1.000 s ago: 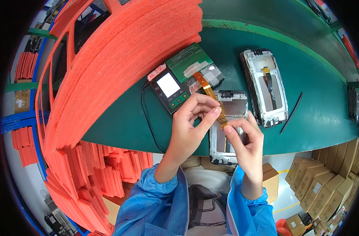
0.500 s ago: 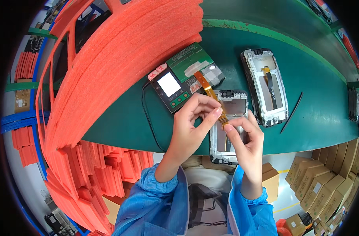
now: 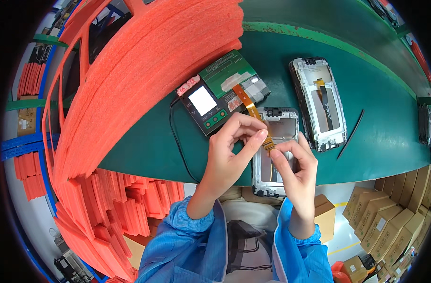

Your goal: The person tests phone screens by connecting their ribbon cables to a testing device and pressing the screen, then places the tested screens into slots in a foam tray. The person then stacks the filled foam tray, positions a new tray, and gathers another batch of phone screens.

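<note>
An orange flex ribbon cable (image 3: pixel 247 102) runs from the end of a green-and-black tester (image 3: pixel 213 115) with a lit white screen toward me. My left hand (image 3: pixel 230 153) pinches the cable partway along, thumb against fingers. Close by, my right hand (image 3: pixel 299 172) grips the cable's lower end between thumb and forefinger. Under both hands lies an opened phone screen assembly (image 3: pixel 284 127) with a silver frame, its near end at the table's front edge. My fingers cover much of it, and the exact joint at the cable's lower end is hidden.
A second opened phone assembly (image 3: pixel 337 127) lies to the right, with a thin black stick (image 3: pixel 351 134) beside it. Tall stacked red foam sheets (image 3: pixel 144 61) border the left of the green table (image 3: pixel 380 141). A black cord (image 3: pixel 175 141) trails from the tester. Cardboard boxes (image 3: pixel 390 226) stand lower right.
Almost nothing differs. Both hands keep their pinch on the ribbon cable, with only a tiny shift of the fingers; the tester and both phone assemblies stay put.
</note>
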Demonstrator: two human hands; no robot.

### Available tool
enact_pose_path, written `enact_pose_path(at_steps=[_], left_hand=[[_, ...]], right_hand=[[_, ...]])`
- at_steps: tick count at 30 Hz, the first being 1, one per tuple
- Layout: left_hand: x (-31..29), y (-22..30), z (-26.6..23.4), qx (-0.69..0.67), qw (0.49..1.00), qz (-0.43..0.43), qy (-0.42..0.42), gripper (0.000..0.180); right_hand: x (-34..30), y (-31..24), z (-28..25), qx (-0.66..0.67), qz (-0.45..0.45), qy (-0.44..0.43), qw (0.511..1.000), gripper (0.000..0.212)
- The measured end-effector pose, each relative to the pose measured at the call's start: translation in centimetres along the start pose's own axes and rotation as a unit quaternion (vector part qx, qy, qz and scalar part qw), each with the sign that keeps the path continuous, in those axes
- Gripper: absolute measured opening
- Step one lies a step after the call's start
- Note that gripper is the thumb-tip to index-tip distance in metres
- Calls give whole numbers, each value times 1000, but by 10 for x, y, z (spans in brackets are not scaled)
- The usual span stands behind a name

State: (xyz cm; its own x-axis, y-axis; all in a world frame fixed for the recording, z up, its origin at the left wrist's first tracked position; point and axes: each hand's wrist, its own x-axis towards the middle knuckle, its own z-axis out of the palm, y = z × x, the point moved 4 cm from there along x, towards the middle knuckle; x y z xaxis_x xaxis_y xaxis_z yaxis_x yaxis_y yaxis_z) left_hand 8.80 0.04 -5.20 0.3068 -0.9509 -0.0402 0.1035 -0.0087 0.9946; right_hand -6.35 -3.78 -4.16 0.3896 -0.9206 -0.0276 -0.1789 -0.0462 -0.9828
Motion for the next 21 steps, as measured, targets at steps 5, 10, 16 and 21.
enact_pose_path(at_steps=[5, 10, 16, 21], left_hand=[[-2, 2, 1, 45, 999, 25, -11, 22], [-2, 2, 1, 48, 998, 38, 8, 23], [-4, 2, 1, 28, 999, 38, 24, 25], [-5, 2, 0, 45, 998, 45, 16, 25]], right_hand=[[0, 2, -1, 12, -9, -2, 1000, 3], [1, 1, 1, 30, -4, 5, 1000, 2], [-1, 3, -1, 21, -8, -9, 1000, 2], [0, 3, -1, 29, -1, -21, 999, 2]])
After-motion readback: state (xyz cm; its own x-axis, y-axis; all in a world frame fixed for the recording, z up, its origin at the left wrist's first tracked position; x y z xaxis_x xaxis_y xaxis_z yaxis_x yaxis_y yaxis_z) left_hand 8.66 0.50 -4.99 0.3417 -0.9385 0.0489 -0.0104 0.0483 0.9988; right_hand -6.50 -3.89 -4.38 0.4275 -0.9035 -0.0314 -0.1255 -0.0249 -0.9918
